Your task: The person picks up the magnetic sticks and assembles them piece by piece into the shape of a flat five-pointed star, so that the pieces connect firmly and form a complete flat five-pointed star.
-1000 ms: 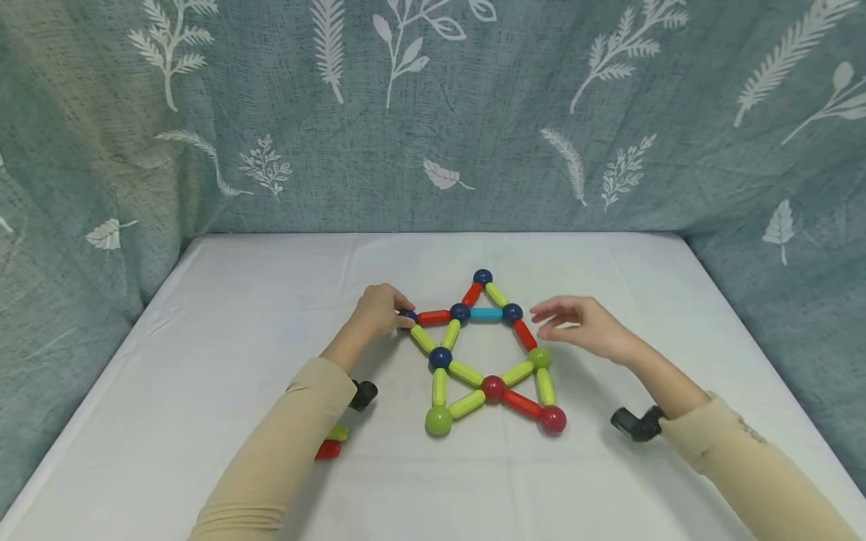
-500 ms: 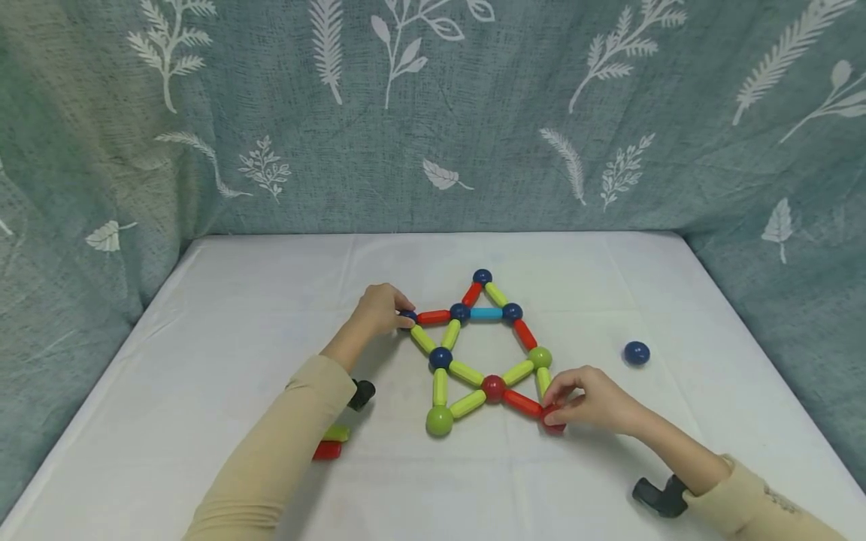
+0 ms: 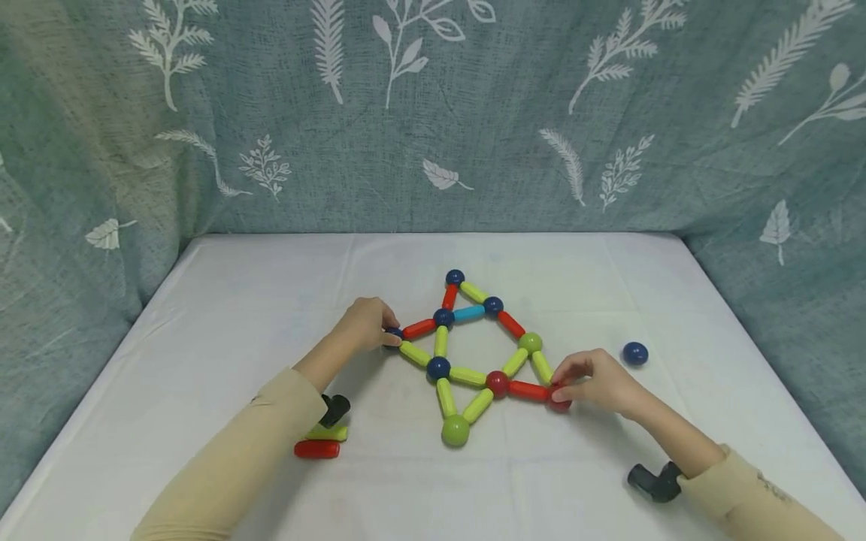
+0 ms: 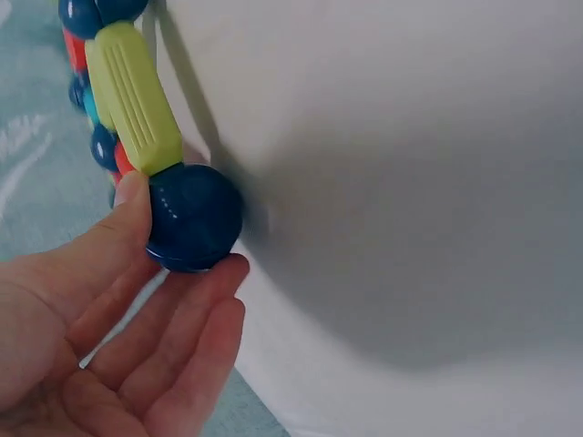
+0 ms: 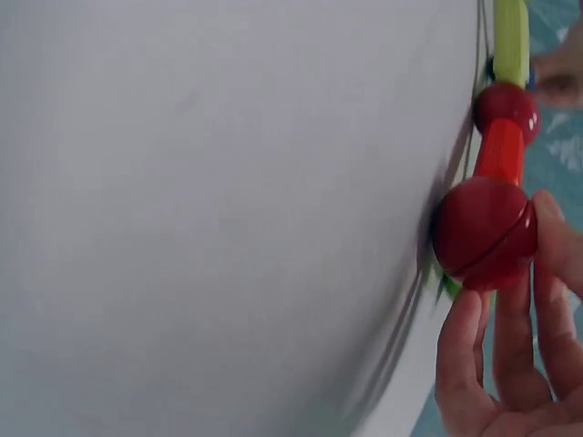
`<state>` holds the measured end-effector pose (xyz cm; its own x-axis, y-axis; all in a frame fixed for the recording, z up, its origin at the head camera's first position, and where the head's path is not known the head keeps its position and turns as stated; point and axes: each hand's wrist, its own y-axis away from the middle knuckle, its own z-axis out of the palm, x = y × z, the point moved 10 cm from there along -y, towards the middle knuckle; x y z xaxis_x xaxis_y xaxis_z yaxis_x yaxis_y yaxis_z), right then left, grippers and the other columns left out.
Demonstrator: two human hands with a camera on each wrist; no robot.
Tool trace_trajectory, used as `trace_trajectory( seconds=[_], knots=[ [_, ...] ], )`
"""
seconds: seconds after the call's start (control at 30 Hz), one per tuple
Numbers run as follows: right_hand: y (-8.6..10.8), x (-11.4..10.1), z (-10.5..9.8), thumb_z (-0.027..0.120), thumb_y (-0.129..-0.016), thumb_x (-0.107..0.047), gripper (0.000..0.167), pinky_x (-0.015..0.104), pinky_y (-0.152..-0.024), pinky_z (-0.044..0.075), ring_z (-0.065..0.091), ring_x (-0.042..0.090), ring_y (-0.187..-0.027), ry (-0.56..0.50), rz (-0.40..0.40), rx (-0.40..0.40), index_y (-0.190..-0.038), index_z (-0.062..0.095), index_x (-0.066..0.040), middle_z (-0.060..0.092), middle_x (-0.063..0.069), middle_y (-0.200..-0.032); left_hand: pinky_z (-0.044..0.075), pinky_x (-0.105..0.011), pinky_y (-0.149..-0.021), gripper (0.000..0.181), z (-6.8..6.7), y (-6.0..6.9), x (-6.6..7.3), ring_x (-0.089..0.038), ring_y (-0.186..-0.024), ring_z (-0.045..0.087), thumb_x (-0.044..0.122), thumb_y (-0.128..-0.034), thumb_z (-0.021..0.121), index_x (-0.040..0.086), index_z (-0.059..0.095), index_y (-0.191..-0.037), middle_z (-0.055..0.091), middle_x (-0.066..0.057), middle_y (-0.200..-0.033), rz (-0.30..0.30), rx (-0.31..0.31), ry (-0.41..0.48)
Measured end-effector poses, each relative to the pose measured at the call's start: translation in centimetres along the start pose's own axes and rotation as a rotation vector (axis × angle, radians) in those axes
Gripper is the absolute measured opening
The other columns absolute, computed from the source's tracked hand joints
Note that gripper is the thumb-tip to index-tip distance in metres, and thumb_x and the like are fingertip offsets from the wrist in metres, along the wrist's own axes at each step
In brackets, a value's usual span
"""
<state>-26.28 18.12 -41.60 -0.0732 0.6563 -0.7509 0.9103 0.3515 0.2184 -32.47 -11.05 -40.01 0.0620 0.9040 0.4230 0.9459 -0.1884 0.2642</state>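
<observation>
A flat frame of magnetic rods and balls lies mid-table in the head view, in blue, red, yellow-green and light blue. At its left corner my left hand (image 3: 361, 324) pinches a blue ball (image 4: 196, 218) between thumb and fingers. A yellow-green rod (image 4: 137, 96) runs from that ball. My right hand (image 3: 598, 383) pinches the red ball (image 5: 485, 232) at the lower right corner, and a red rod (image 5: 501, 150) joins it to another red ball (image 3: 497, 384). A green ball (image 3: 455, 430) forms the near corner, a blue ball (image 3: 455, 278) the far one.
A loose blue ball (image 3: 635, 354) lies right of the frame. Beside my left forearm are a loose red rod (image 3: 317, 449) and a yellow-green rod (image 3: 328, 433), partly covered. A patterned green curtain (image 3: 433, 120) hangs behind the white table (image 3: 271, 278).
My right hand came down from the frame's right side and took hold of the red ball, uncovering the loose blue ball. The frame has turned counterclockwise, my left hand shifting left and nearer.
</observation>
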Motion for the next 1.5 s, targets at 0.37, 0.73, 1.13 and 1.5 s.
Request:
trace_trajectory(
  seconds=[0.37,0.73,1.13,1.5],
  knots=[
    [-4.0,2.5,-4.4,0.070,-0.080,-0.011,0.033,0.031,-0.072,0.052,0.061,0.028,-0.093,-0.052,0.153,0.192,-0.108,0.061,0.004,0.060,0.021,-0.110,0.037,-0.023,-0.052,0.027,2.4,5.3,2.4,-0.014,-0.058,0.045,0.022,-0.0707,0.079,0.003,0.060,-0.070,0.051,-0.001,-0.061,0.108,-0.011,-0.028],
    [-6.6,3.5,-4.9,0.067,-0.084,-0.019,0.038,0.030,-0.078,0.050,0.057,0.026,-0.095,-0.113,0.246,0.212,-0.116,0.058,0.001,0.056,0.020,-0.118,0.030,-0.020,-0.047,0.037,3.9,6.3,4.3,-0.013,-0.050,0.039,0.025,-0.0686,0.080,0.005,0.049,-0.065,0.040,-0.001,-0.055,0.114,-0.009,-0.094],
    [-6.8,3.6,-4.7,0.067,-0.084,-0.018,0.039,0.032,-0.079,0.050,0.057,0.026,-0.096,-0.116,0.266,0.179,-0.116,0.058,0.002,0.054,0.020,-0.120,0.048,-0.041,-0.081,0.030,1.9,9.4,-1.1,-0.022,-0.094,0.058,0.028,-0.0842,0.066,0.006,0.067,-0.104,0.065,-0.003,-0.098,0.126,-0.078,0.089],
    [-6.8,3.7,-4.9,0.069,-0.082,-0.017,0.039,0.030,-0.076,0.051,0.057,0.024,-0.093,-0.134,0.281,0.195,-0.114,0.059,0.002,0.055,0.020,-0.118,0.048,-0.029,-0.071,0.032,2.2,12.6,-7.0,-0.017,-0.085,0.056,0.028,-0.0768,0.073,0.005,0.068,-0.099,0.064,-0.001,-0.096,0.187,-0.185,0.272]
  ],
)
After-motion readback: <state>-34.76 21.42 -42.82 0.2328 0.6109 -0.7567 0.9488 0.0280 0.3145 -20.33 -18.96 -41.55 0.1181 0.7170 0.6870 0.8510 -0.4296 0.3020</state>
